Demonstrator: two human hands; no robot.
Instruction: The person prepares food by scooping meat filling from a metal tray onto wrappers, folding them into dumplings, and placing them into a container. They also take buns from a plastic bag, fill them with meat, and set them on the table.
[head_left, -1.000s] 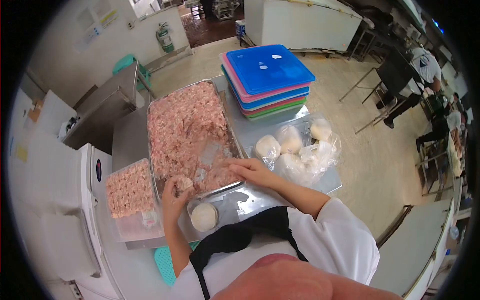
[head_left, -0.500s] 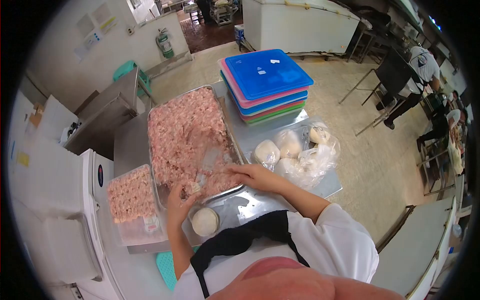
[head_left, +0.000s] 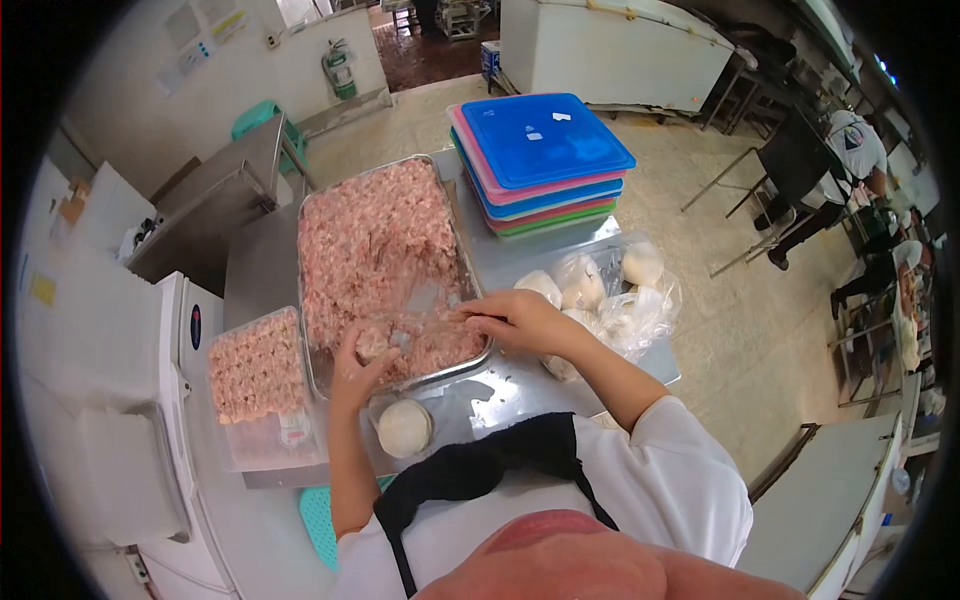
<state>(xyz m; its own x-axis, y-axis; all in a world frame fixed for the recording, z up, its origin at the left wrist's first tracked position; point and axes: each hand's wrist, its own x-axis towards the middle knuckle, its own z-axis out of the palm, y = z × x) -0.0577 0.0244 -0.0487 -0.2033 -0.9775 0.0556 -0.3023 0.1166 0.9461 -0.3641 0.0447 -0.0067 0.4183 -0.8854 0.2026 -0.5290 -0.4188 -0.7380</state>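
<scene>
A metal tray (head_left: 487,352) is heaped with pink ground meat (head_left: 370,220). At its near left corner my left hand (head_left: 358,365) cups a small wrapper filled with meat (head_left: 373,343). My right hand (head_left: 515,320) is closed on the handle of a spatula-like tool, whose end is hard to make out against the meat. Below the tray sits a round stack of pale wrappers (head_left: 405,428). A clear container to the left (head_left: 265,448) holds rows of filled wrappers (head_left: 256,370).
Stacked containers with a blue lid (head_left: 545,140) stand behind the tray. Bagged white dough balls (head_left: 600,290) lie at the right. A green stool (head_left: 268,120), a chest freezer (head_left: 610,50) and a black chair (head_left: 793,155) are farther off. A co-worker (head_left: 855,150) bends forward at the right.
My left hand has lifted a little up and over the tray edge with the filled wrapper. My right hand has moved slightly up and to the right. The whole view has shifted slightly.
</scene>
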